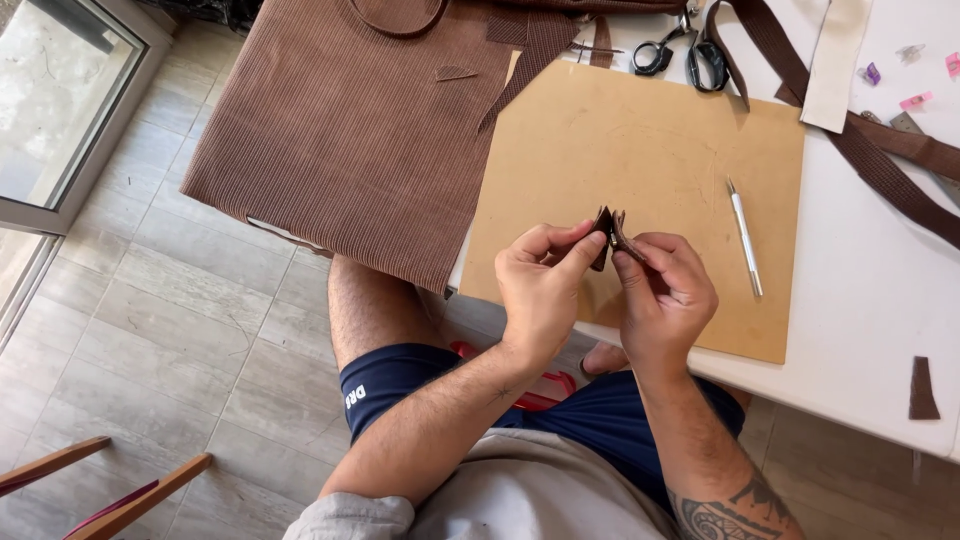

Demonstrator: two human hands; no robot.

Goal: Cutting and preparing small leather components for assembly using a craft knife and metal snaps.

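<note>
Fingers of left hand (545,290) and right hand (665,300) pinch folded brown fabric piece (609,232) above board (650,150).

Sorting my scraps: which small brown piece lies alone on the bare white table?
The dark brown scrap at the table's right edge; the others rest on the corduroy fabric or sit pinched between both hands.

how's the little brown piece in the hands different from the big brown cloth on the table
The small brown piece is tiny, folded and pinched between the left hand and right hand, held up over the tan board. The large corduroy cloth is far bigger, lies spread flat and hangs over the table edge, untouched. Both are brown.
</note>
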